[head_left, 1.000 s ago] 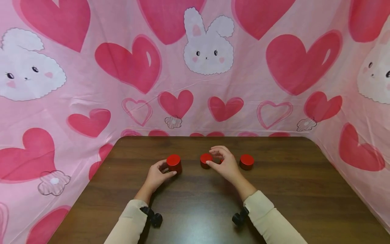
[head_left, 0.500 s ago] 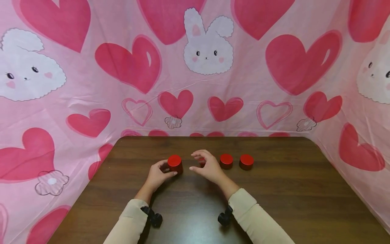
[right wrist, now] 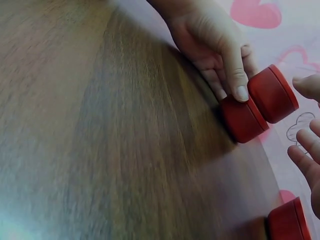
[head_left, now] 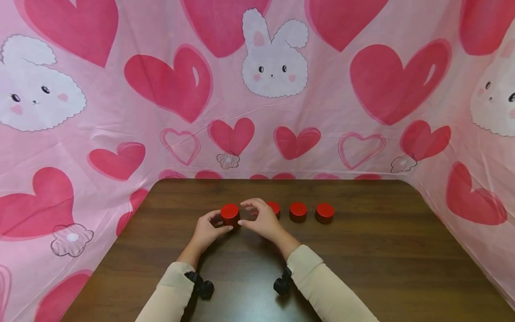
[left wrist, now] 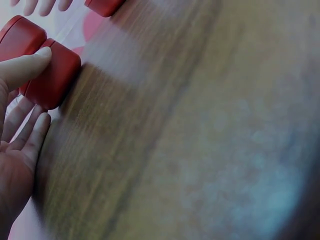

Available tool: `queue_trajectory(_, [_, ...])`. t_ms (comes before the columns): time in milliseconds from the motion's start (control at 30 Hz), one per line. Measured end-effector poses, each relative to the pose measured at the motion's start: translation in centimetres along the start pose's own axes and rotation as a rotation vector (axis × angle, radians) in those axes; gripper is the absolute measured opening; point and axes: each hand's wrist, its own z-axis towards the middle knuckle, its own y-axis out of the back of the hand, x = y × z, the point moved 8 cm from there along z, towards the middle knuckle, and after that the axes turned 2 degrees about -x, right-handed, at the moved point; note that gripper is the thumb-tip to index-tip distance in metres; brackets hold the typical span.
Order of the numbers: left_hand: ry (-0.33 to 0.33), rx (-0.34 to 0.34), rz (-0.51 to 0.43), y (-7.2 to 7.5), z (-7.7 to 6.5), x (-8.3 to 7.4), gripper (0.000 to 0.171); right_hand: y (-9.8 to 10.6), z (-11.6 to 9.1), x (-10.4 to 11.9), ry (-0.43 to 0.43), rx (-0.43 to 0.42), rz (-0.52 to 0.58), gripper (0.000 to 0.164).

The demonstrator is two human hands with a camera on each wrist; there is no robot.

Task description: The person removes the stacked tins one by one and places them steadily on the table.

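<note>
Two round red tins stand stacked on the table. My left hand [head_left: 206, 231] grips the lower tin [right wrist: 244, 120], its thumb laid on the side. The upper tin [right wrist: 272, 95] sits on top, slightly offset in the right wrist view. Just right of the stack, my right hand [head_left: 263, 221] is held with fingers and thumb spread. Its thumb [right wrist: 309, 87] is near the upper tin, with a gap between them in the right wrist view. Behind that hand a third tin [head_left: 274, 208] is partly hidden.
Two more red tins, a middle one [head_left: 298, 212] and a right one [head_left: 324, 213], stand in a row to the right. The brown wooden table [head_left: 362, 259] ends at a pink cloth [head_left: 265, 107] printed with hearts and rabbits.
My right hand has moved left, from over the tins in the row to beside the stack. The left hand stays at the stack, and the tins in the row have not moved.
</note>
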Motion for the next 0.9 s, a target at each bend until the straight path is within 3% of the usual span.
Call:
queue_trajectory(167, [-0.017,0.020,0.005,0.1,-0.6,-1.6,0.051,-0.7,0.5,0.0,-0.007,0.000,-0.009,0.049])
queue_trajectory(433, [-0.027,0.030,-0.003,0.2,-0.6,-1.5,0.050,-1.9,1.2,-0.4,-0.035,0.019,-0.016,0.050])
queue_trajectory(700, [-0.022,0.010,-0.007,0.1,0.8,1.9,0.055,-2.5,1.4,-0.9,-0.069,0.026,-0.008,0.052])
queue_trajectory(900, [-0.033,0.006,-0.001,0.2,0.8,2.2,0.054,-2.8,1.4,-1.2,-0.093,0.013,-0.007,0.052])
